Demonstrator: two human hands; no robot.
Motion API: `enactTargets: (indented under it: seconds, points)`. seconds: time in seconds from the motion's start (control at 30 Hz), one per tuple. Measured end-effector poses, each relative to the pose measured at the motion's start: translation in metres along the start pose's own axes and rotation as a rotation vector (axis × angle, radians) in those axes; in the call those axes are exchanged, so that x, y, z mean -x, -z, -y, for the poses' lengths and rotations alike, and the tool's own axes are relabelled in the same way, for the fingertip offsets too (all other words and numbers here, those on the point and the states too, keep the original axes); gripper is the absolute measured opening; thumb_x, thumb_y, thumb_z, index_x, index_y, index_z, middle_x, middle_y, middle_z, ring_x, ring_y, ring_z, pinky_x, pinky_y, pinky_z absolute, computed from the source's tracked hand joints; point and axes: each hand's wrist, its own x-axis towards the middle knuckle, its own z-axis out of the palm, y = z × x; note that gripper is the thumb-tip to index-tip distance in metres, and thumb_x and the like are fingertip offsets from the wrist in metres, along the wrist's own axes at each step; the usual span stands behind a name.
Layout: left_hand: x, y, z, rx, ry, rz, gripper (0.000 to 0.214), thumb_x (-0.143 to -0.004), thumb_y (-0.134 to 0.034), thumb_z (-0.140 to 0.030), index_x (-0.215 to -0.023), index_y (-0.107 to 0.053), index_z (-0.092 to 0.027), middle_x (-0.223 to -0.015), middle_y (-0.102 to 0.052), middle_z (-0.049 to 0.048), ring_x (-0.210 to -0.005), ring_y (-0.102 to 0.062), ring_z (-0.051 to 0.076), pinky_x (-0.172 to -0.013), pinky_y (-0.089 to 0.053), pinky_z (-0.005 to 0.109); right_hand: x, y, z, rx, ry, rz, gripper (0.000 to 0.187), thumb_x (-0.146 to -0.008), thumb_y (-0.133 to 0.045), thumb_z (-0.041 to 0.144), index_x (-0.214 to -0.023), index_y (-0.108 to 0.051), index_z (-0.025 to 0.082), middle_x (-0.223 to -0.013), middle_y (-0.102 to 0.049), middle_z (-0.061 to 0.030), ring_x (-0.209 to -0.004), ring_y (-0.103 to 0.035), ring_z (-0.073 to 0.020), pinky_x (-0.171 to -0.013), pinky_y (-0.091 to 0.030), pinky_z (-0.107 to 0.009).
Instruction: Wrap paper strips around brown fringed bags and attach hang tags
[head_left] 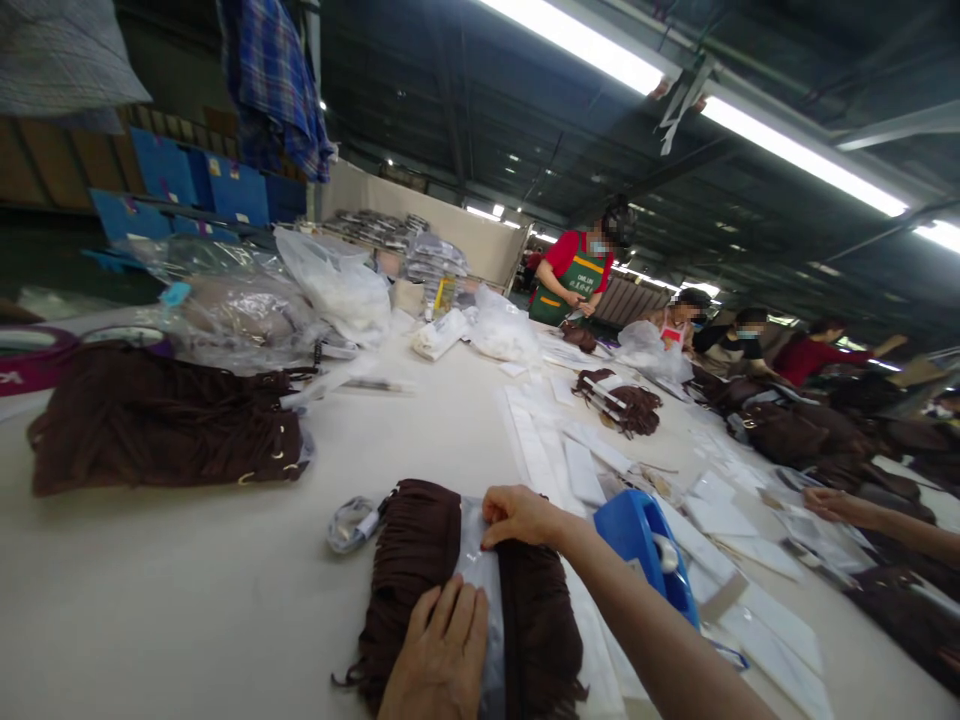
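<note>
A dark brown fringed bag (416, 560) lies on the table in front of me, with a translucent plastic strip (491, 610) running down its middle. My left hand (442, 645) rests flat on the bag's lower part, fingers stretched out along the strip's left edge. At the strip's upper end, my right hand (517, 515) is closed, thumb and fingers pinching the plastic. A plastic-wrapped coil (352, 525) sits against the bag's upper left corner. Another brown fringed bag (172, 420) with gold-coloured metal parts lies farther left.
A blue tape dispenser (649, 550) stands right of my right forearm, among white paper sheets (772, 640). Clear plastic bags (334, 285) and tape rolls (37, 355) are at the back left. A co-worker's hand (840, 505) reaches in from the right; other people work farther back.
</note>
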Motion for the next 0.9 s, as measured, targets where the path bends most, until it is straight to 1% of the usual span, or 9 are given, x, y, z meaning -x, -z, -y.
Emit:
enactTargets:
  seconds: [0.07,0.13,0.3,0.4,0.5,0.57,0.67,0.77,0.9]
  points:
    - [-0.003,0.005,0.001,0.010,0.017,-0.017,0.035,-0.085,-0.035,-0.024,-0.113,-0.053,-0.010,-0.108,-0.057,0.0095,-0.107,-0.043,0.023,-0.091,-0.026,0.036,0.013,-0.004,0.006,0.046,-0.006,-0.155,0.013,-0.069,-0.064,0.012,-0.082,-0.061,0.015,-0.077,-0.060,-0.0016,-0.073,-0.054,-0.0147,-0.066,-0.041,-0.025]
    - [-0.004,0.005,-0.001,0.007,0.016,-0.021,0.036,-0.083,-0.036,-0.021,-0.113,-0.052,-0.011,-0.108,-0.057,0.0089,-0.106,-0.043,0.022,-0.091,-0.027,0.036,0.031,-0.015,0.016,0.093,0.038,-0.284,0.020,-0.078,-0.048,0.006,-0.089,-0.062,0.016,-0.090,-0.060,-0.0067,-0.087,-0.052,-0.0177,-0.079,-0.039,-0.030]
    - [-0.002,-0.005,-0.009,0.061,0.116,-0.167,0.033,-0.075,-0.036,-0.013,-0.102,-0.055,-0.011,-0.102,-0.058,0.0112,-0.102,-0.047,0.023,-0.091,-0.030,0.037,0.068,-0.063,0.034,0.229,0.268,-0.335,0.034,-0.083,-0.042,0.007,-0.110,-0.058,0.022,-0.114,-0.059,-0.0053,-0.108,-0.045,-0.0190,-0.093,-0.031,-0.033]
    - [0.000,-0.004,-0.011,0.064,0.157,-0.112,0.037,-0.070,-0.038,-0.008,-0.104,-0.053,-0.010,-0.103,-0.056,0.0114,-0.101,-0.048,0.024,-0.092,-0.031,0.037,0.073,-0.075,0.034,0.165,0.230,-0.321,0.036,-0.084,-0.046,0.011,-0.109,-0.058,0.032,-0.118,-0.059,0.0029,-0.114,-0.042,-0.0175,-0.101,-0.022,-0.036]
    - [0.001,0.001,-0.011,0.010,0.151,-0.099,0.037,-0.070,-0.037,-0.005,-0.103,-0.052,-0.010,-0.103,-0.056,0.0111,-0.100,-0.048,0.024,-0.091,-0.033,0.037,0.075,-0.069,0.029,0.059,0.225,-0.255,0.042,-0.080,-0.045,0.008,-0.105,-0.061,0.038,-0.114,-0.062,0.0071,-0.118,-0.040,-0.0187,-0.105,-0.014,-0.044]
    - [0.001,0.005,-0.012,-0.010,0.142,-0.071,0.038,-0.070,-0.037,-0.004,-0.104,-0.051,-0.011,-0.102,-0.056,0.0102,-0.099,-0.049,0.023,-0.091,-0.034,0.037,0.078,-0.064,0.025,-0.036,0.204,-0.257,0.044,-0.076,-0.042,0.005,-0.098,-0.065,0.035,-0.106,-0.066,0.0054,-0.118,-0.042,-0.0189,-0.105,-0.015,-0.047]
    - [0.000,0.006,-0.012,0.008,0.186,-0.013,0.040,-0.069,-0.038,-0.002,-0.106,-0.049,-0.013,-0.104,-0.056,0.0085,-0.101,-0.049,0.022,-0.091,-0.035,0.037,0.084,-0.065,0.020,-0.128,0.149,-0.449,0.038,-0.078,-0.037,0.006,-0.087,-0.068,0.025,-0.095,-0.068,-0.0019,-0.107,-0.052,-0.0187,-0.102,-0.028,-0.044]
    - [-0.001,0.003,-0.012,0.053,0.221,-0.050,0.034,-0.071,-0.041,-0.004,-0.101,-0.051,-0.015,-0.116,-0.052,0.0101,-0.111,-0.044,0.024,-0.092,-0.034,0.037,0.090,-0.076,0.020,0.004,0.076,-0.592,0.032,-0.083,-0.040,0.014,-0.102,-0.064,0.023,-0.113,-0.061,-0.0062,-0.112,-0.049,-0.0218,-0.102,-0.027,-0.046]
    - [-0.005,0.000,-0.008,0.061,0.153,0.015,0.041,-0.070,-0.037,0.000,-0.105,-0.050,-0.016,-0.118,-0.055,0.0071,-0.111,-0.046,0.021,-0.092,-0.034,0.037,0.093,-0.089,0.027,0.155,-0.023,-0.563,0.034,-0.086,-0.040,0.016,-0.114,-0.057,0.026,-0.127,-0.053,-0.0046,-0.119,-0.044,-0.0232,-0.104,-0.022,-0.050]
